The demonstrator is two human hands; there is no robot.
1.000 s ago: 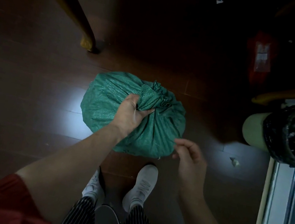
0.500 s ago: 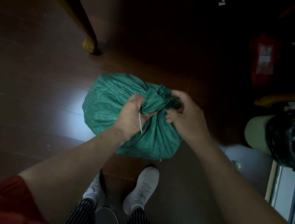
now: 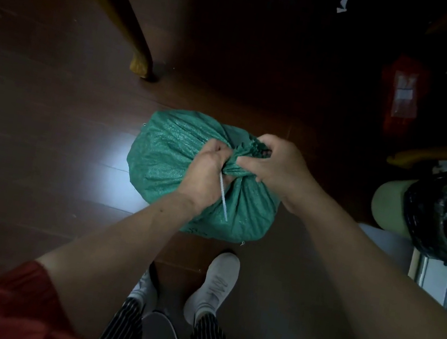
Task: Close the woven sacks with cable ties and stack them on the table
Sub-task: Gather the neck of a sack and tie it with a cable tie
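Green woven sack (image 3: 163, 165) on the dark wooden floor (image 3: 44, 139), near its middle, just ahead of two white shoes (image 3: 219, 284). Left hand (image 3: 205, 175) curled tight round the gathered neck, with a white cable tie (image 3: 223, 196) emerging from the grip, free tail slanting down across the sack's front. Right hand (image 3: 279, 166) just beside it, fingers clenched on the bunched mouth above the neck. Tie looped round the neck or not: cannot tell. Yellowish table leg (image 3: 136, 45) toward the floor's far left; red packet (image 3: 403, 93) toward the far right corner; bin with black liner (image 3: 388, 203) at the right edge.
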